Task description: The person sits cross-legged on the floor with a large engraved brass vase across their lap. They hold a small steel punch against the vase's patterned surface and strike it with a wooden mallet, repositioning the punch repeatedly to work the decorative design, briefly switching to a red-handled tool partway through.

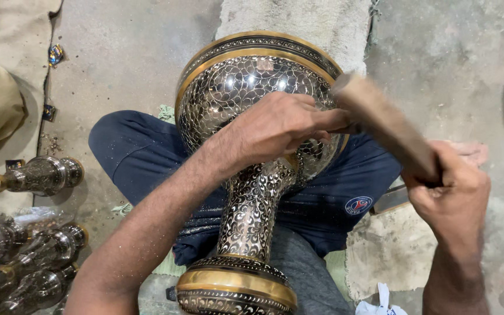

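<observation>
Engraved metalwork fills the view: a large goblet-shaped brass vase (252, 175), black with silver scrollwork and gold bands, is laid across the person's lap on dark blue trousers (141, 151). The left hand (275, 128) is pressed against the vase's bowl, fingers pinched around a small tool that is mostly hidden. A wooden mallet (386, 125) is gripped by the right hand (453, 195). 5 smaller engraved pieces (30, 233) are seen at left.
</observation>
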`<state>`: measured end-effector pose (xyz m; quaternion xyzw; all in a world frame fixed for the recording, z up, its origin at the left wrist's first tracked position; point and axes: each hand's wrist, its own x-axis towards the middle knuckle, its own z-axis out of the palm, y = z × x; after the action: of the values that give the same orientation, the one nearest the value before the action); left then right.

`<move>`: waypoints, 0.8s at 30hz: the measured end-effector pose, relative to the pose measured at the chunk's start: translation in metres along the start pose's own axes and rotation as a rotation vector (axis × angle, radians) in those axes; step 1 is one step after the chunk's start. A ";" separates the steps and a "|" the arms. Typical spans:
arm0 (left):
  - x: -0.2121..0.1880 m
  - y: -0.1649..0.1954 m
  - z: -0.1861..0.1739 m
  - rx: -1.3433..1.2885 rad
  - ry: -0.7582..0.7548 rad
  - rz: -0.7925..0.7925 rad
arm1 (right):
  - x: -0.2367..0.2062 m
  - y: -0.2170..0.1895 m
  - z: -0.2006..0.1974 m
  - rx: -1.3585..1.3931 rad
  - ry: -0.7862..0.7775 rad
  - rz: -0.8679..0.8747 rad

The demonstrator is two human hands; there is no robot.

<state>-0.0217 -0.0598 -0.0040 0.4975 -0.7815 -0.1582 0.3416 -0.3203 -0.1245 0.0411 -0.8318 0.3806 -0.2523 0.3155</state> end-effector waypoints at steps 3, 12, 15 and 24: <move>0.001 -0.001 0.000 -0.062 -0.007 -0.001 | 0.001 0.002 0.000 0.049 0.062 0.040; -0.007 0.000 -0.001 -0.145 0.062 0.040 | -0.007 0.027 -0.005 -0.291 -0.083 0.163; -0.013 0.003 0.002 -0.184 0.135 -0.039 | -0.001 0.027 -0.004 -0.359 -0.093 0.193; -0.012 0.003 0.011 0.002 0.194 -0.031 | 0.015 -0.012 -0.014 -0.255 -0.066 0.035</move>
<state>-0.0282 -0.0488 -0.0142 0.5230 -0.7371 -0.1138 0.4126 -0.3152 -0.1348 0.0623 -0.8663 0.4136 -0.1689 0.2236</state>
